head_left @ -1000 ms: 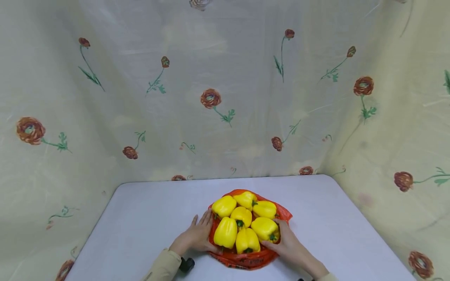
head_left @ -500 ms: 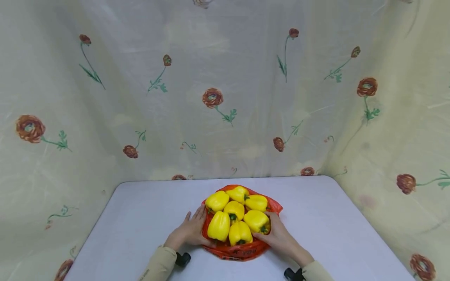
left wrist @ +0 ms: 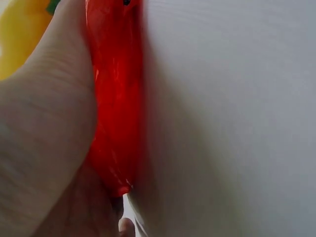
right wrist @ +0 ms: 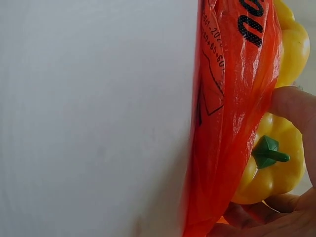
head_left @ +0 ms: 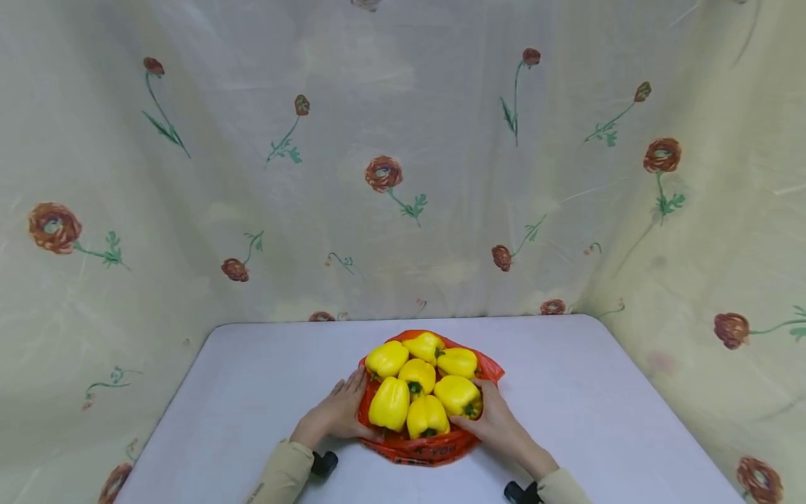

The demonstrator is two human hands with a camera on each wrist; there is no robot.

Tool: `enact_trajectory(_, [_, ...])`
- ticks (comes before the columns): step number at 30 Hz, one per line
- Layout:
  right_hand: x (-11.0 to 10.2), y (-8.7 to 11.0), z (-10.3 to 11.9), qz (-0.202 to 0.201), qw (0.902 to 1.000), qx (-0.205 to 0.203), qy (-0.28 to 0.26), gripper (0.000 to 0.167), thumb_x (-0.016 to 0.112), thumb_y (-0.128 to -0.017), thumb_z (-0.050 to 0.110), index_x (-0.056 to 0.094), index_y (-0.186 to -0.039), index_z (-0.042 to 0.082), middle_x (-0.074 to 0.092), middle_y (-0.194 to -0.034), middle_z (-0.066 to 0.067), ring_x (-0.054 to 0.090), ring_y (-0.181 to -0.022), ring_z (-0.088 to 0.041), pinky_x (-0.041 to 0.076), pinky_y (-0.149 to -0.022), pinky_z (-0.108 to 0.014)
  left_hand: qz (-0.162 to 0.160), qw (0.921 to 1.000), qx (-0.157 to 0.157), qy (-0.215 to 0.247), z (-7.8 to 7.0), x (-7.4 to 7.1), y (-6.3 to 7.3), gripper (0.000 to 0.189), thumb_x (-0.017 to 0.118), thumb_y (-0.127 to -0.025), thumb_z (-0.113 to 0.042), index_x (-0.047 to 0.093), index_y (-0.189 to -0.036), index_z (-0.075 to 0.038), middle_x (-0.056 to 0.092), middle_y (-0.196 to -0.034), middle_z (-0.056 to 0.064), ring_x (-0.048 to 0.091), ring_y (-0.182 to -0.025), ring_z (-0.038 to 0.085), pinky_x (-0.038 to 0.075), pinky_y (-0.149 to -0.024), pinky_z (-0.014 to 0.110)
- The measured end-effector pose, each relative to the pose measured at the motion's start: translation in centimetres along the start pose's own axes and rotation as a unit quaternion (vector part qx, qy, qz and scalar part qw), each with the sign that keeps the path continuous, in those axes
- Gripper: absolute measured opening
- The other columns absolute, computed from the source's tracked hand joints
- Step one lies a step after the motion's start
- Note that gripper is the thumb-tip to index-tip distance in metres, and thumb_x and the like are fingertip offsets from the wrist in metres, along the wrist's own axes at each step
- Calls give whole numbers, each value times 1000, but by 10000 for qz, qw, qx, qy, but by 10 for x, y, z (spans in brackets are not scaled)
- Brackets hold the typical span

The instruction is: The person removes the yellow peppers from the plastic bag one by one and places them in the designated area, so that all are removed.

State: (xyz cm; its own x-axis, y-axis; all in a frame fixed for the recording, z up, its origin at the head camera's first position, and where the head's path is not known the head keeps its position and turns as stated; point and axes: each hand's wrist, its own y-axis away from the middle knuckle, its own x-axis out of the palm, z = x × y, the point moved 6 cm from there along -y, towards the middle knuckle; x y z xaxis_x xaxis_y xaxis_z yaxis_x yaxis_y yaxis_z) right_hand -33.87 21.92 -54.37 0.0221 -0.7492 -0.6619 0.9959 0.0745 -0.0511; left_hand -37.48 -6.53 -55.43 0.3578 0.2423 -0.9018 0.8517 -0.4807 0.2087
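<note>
The bag (head_left: 428, 455) has slid slightly far-left (peppers (head_left: 417, 376) still bunched); left hand (head_left: 340, 413) straight-fingered, thumb spread; right hand (head_left: 500, 425) pinching one pepper (head_left: 457, 395).

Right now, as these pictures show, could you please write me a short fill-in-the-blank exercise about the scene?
1. In the head view, ____ yellow, blocky bell peppers are visible.
2. They lie in a thin red plastic bag with ____ printing.
3. The short, thick stem of the pepper beside the right hand is ____.

Missing words: seven; black; green.
</note>
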Motion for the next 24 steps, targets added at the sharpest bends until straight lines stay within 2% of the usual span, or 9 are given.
enact_trajectory(8, [7,3,6,10,10000,9,14,86,78,-76,50,40,-136,2,51,-131,-16,52,-119,-27,45,-103,-52,47,9999,-149,-69,8,0,8,130,69,-65,-76,10,-154,-1,2,-163,15,11,-150,30,15,-121,50])
enact_trajectory(24, [6,7,9,-247,9995,-88,169,83,81,-74,47,43,-132,1,55,-127,-17,55,-117,-28,47,-101,-49,102,9997,-161,120,10,-1,10,131,72,-65,-74,11,-154,1,5,-162,17,12,-150,30,16,-121,50])
